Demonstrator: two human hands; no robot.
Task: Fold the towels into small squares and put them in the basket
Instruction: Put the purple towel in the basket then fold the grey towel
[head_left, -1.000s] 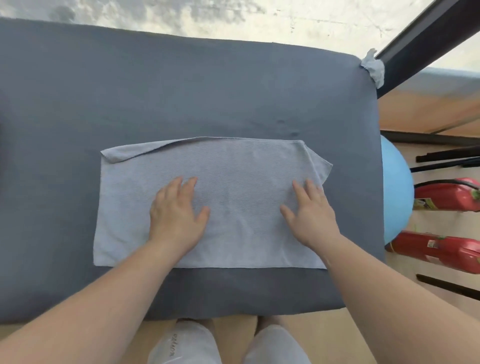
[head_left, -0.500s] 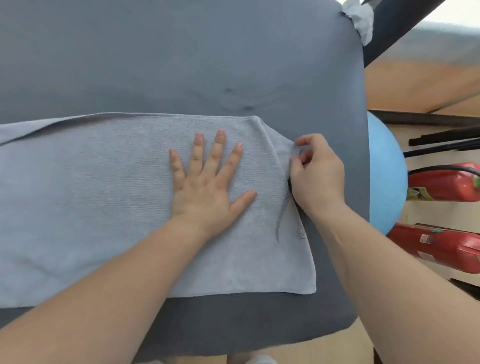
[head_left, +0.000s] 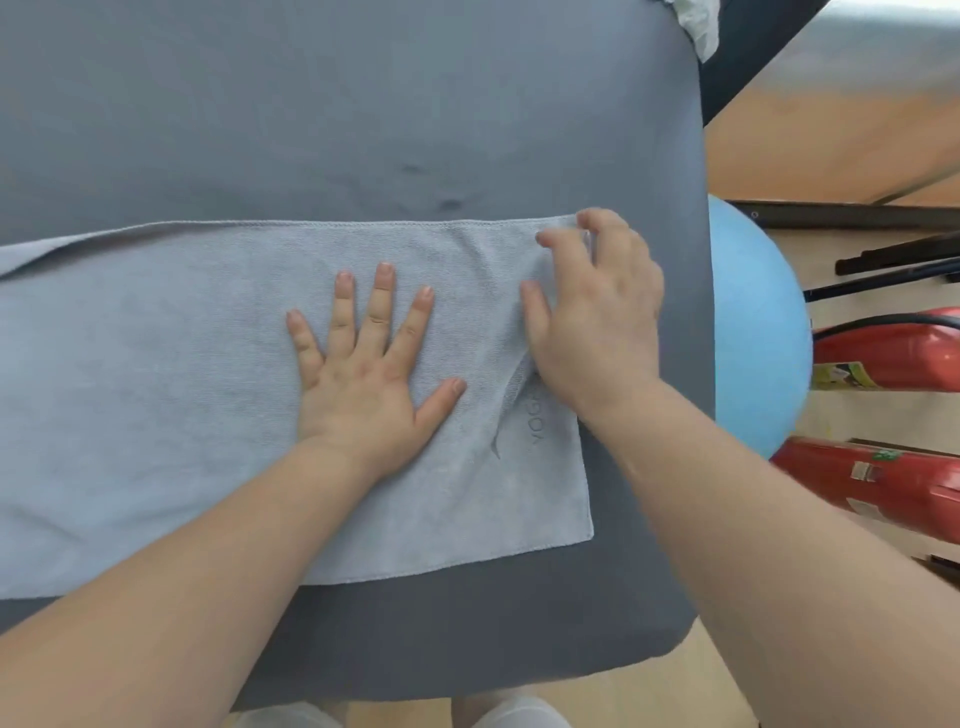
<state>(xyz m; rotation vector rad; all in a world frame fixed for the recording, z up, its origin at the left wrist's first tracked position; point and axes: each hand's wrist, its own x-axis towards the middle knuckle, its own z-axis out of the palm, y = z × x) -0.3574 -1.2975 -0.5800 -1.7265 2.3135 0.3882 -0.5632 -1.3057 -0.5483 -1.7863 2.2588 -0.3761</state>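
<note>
Both hands are on the towel. Our left hand (head_left: 363, 374) lies flat with its fingers spread, pressing the light gray towel (head_left: 156, 389) onto the padded gray surface (head_left: 363, 104). Our right hand (head_left: 597, 322) has its fingers curled at the towel's far right corner, pinching the cloth. The towel's spread along the near half of the surface, stopping just short of the right edge. Off that edge there's a blue ball (head_left: 758, 338) and red fire extinguishers (head_left: 883, 353).
</note>
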